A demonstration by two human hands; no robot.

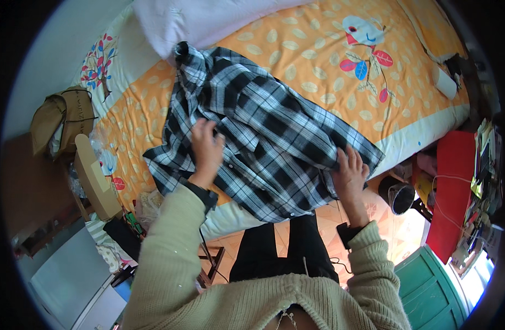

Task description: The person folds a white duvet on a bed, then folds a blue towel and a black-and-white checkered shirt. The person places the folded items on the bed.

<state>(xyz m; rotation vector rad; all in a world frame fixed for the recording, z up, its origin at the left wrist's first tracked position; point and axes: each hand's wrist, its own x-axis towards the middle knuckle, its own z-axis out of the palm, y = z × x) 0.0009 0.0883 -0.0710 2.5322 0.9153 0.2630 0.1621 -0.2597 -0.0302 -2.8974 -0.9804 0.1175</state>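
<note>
A black-and-white plaid shirt [263, 121] lies spread on the bed, its collar toward the far left and its hem near the bed's front edge. Over the shirt's left part is my left hand [206, 149], fingers apart and slightly bent, holding nothing; I cannot tell whether it touches the cloth. My right hand [351, 175] rests at the shirt's right edge near a sleeve, its fingers stretched over the cloth. Some folds and a chest pocket show between the hands.
The bed sheet [313, 66] is orange with leaf prints, and a pale pillow [203, 22] lies at the back. On the left are a brown paper bag [76, 118] and an open cardboard box [95, 179]. A dark bin [398, 197], a red panel [454, 190] and a green cabinet [428, 289] stand right.
</note>
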